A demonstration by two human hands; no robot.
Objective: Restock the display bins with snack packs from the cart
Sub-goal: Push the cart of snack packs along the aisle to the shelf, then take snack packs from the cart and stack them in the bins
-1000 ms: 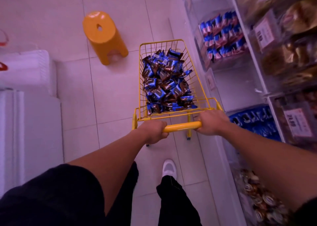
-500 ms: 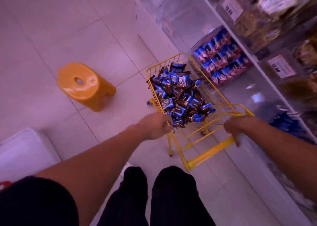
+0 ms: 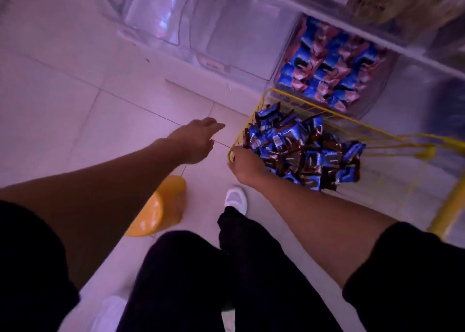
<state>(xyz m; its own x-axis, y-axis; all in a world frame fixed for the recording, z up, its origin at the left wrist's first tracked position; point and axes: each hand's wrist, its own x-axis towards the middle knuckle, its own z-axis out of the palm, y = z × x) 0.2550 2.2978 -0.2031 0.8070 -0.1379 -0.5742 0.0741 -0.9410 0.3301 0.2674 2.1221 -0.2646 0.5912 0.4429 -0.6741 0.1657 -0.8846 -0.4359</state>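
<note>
The right hand [image 3: 247,164] grips the near corner of the yellow wire cart [image 3: 327,120], fingers curled round its rim, while the left hand [image 3: 195,140] reaches out over the floor [image 3: 75,110] with fingers straight and relaxed, holding nothing. Blue-and-brown snack packs [image 3: 304,153] are heaped in the cart, which stands just beside a clear bin [image 3: 332,62] of blue-and-pink packs on the low shelf. An orange stool [image 3: 156,210] sits under the left forearm, near a white shoe [image 3: 236,198].
</note>
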